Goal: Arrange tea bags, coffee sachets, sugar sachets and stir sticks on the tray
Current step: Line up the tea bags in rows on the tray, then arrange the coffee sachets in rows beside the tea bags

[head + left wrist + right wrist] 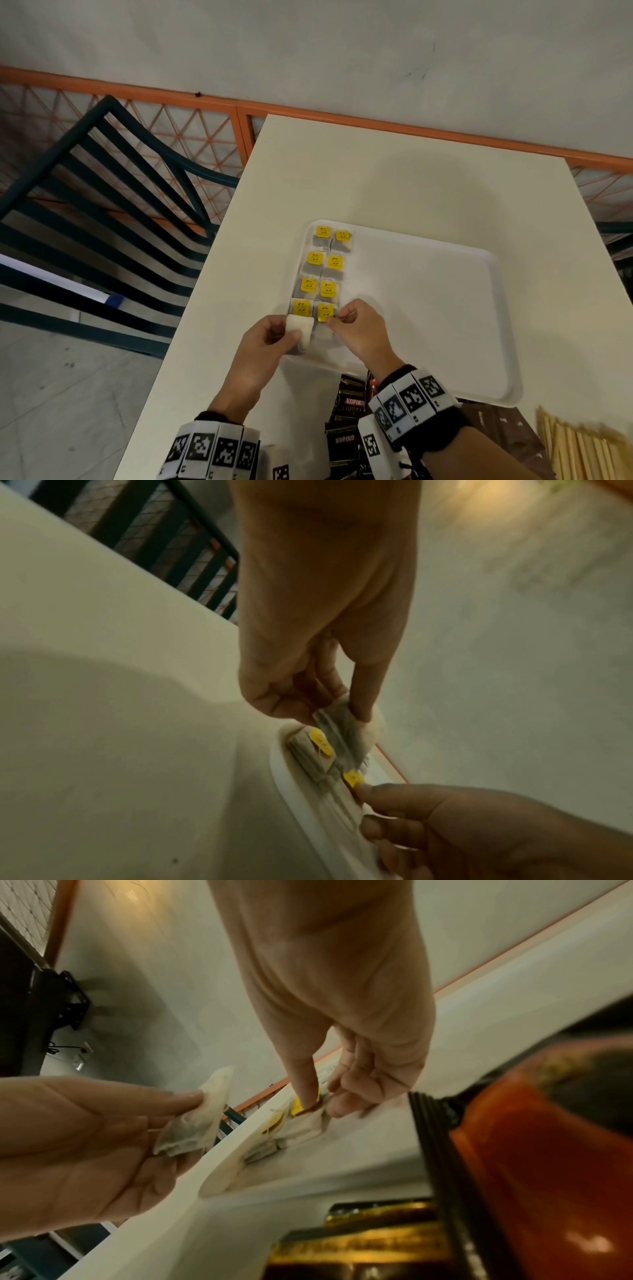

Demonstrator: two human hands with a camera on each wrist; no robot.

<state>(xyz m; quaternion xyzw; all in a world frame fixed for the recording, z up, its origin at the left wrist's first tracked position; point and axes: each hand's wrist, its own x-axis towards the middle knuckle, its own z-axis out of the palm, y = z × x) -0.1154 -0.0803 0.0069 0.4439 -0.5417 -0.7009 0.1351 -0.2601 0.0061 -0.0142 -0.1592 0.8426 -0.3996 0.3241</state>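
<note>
White table (394, 178), long side running away from the viewer; a dark slatted chair (102, 192) stands off its left edge, an orange mesh fence (191, 137) behind. A white tray (445, 308) sits on the near half of the table, mostly bare. Along the tray's left edge — two columns of tea bags (322, 267), four rows deep, each with a yellow tag on top, packed side by side.

Near edge of the table, just below the tray: a heap of dark coffee sachets (346, 421), brown sachets (493, 425) to their right, and a bundle of pale wooden stir sticks (579, 448) at the far right.

Left hand (270, 342) hovers over the tray's near-left corner, thumb and fingers curled round a spare tea bag (301, 330), pinching it clear of the surface. Right hand (359, 329) reaches in beside it; forefinger and thumb close on the yellow tag (325, 311) of the nearest bag in the right column, other fingers curled loosely under. That bag lies flat on the tray.
</note>
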